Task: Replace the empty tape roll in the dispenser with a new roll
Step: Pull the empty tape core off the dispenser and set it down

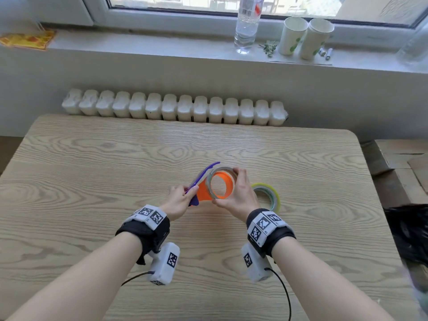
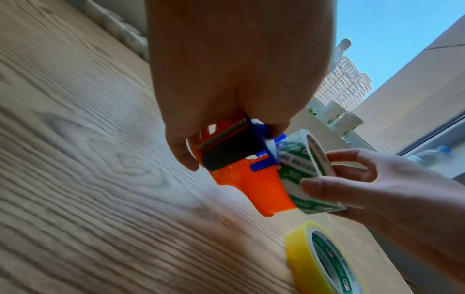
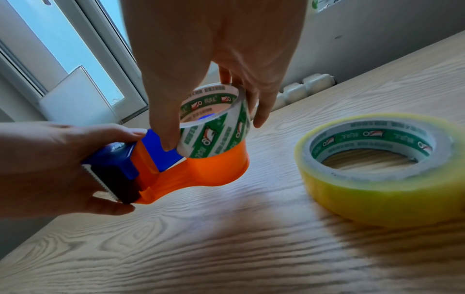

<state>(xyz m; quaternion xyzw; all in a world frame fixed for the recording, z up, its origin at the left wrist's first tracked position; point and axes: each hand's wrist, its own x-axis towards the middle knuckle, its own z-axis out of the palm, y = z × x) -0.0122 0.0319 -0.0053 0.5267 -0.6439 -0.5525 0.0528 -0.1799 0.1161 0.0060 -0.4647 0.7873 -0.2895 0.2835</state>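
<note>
My left hand (image 1: 187, 193) grips the cutter end of the orange tape dispenser (image 1: 205, 193), whose blue flap (image 1: 203, 172) stands raised. The dispenser is held just above the wooden table (image 1: 115, 181). Thumb and fingers of my right hand (image 1: 226, 186) pinch the empty tape core (image 3: 216, 129), printed white and green. The core sits partly over the dispenser's orange hub (image 3: 219, 169), its upper half clear of it. The new yellow tape roll (image 1: 269, 195) lies flat on the table just right of my right hand, also in the left wrist view (image 2: 302, 254).
A white radiator (image 1: 173, 107) runs behind the table's far edge. On the windowsill stand a water bottle (image 1: 246, 26) and two paper cups (image 1: 305, 38). Cardboard boxes (image 1: 398, 163) and a black object (image 1: 410, 232) sit off the table's right side.
</note>
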